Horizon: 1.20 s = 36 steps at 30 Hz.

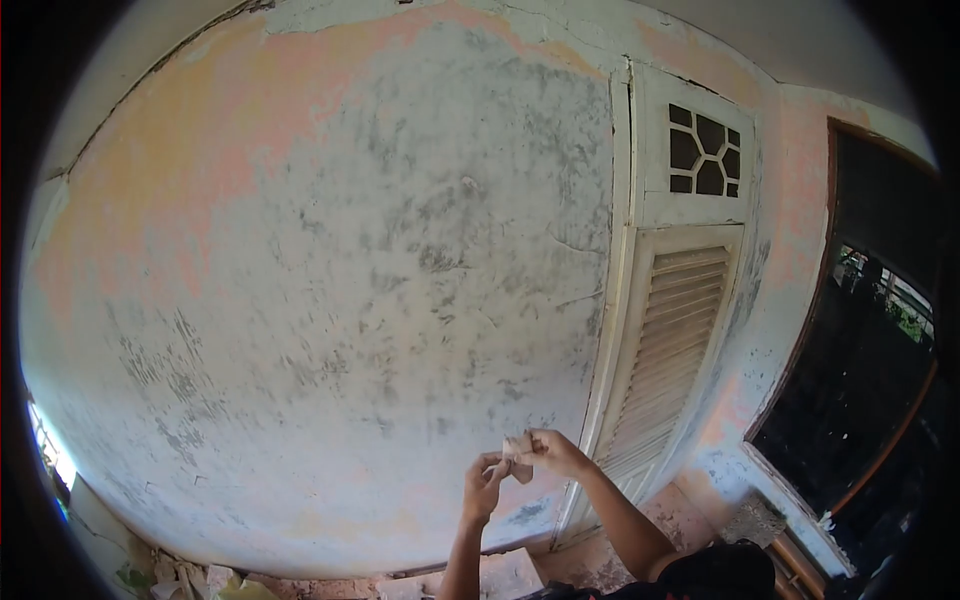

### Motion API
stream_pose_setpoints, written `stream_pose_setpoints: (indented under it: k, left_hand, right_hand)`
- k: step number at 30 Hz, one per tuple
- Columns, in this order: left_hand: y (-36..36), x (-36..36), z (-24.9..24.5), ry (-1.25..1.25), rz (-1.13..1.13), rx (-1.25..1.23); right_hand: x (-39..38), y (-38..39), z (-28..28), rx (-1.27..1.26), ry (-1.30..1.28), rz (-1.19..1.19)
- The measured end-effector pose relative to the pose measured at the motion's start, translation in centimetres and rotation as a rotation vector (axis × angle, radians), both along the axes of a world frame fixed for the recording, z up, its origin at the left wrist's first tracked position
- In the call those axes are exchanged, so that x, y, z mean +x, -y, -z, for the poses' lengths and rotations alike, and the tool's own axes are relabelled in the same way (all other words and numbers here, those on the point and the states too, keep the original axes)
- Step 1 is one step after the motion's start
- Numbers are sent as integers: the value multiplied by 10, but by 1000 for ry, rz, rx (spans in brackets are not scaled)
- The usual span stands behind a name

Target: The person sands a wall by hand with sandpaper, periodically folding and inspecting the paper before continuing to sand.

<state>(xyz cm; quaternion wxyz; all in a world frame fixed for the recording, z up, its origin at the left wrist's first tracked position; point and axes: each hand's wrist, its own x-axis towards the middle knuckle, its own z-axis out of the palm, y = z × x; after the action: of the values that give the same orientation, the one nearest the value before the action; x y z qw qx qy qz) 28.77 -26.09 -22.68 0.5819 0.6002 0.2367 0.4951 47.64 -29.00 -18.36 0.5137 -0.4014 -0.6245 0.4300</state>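
Note:
A small folded piece of beige paper (pixel 521 472) is held up between my two hands, in front of the lower part of the wall. My left hand (pixel 484 481) pinches it from the left and below with closed fingers. From the right, my right hand (pixel 554 452) grips its upper edge, thumb and fingers together. The fingers of both hands nearly meet around the sheet and cover part of it. Its surface is too small to make out whether it is sandpaper.
Ahead stands a worn wall (pixel 400 270) with grey, pink and yellow patches. To its right is a cream louvred door (pixel 683 330), then a dark opening (pixel 850 370). Rubble (pixel 200 580) lies at lower left. A pale block-like surface (pixel 510 575) is below my hands.

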Motion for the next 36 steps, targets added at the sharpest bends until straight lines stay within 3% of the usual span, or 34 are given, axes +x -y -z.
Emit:
stream_pose_setpoints:
  k: [4,7,10,12,16,18,20,24,26,32,36]
  left_hand:
    - [12,-5,3,86,-9,-81]
    - [18,-13,1,13,17,-120]
    - [25,-19,-1,-6,169,-202]
    - [24,-18,9,-12,291,-94]
    - [22,-22,21,-51,250,-2]
    - [22,-27,21,-104,187,-8]
    - [22,-33,20,-158,130,-17]
    - [19,-45,22,-302,17,-60]
    - [16,-53,23,-327,13,-41]
    - [13,-70,21,-46,-13,-51]
    - [9,-79,13,-18,-63,-53]
  right_hand:
    - [5,9,31,14,59,55]
    - [3,26,31,-138,211,68]
    - [4,33,45,-212,246,-8]
    - [6,30,57,-255,209,-35]
    - [-9,47,24,-227,252,-56]
    - [-13,41,25,-203,295,-72]
    - [-18,35,27,-20,405,-50]
    - [-31,28,22,-29,465,32]
    - [-45,31,13,14,370,54]
    - [-55,18,16,16,377,-44]
    - [-69,16,9,-52,382,-54]
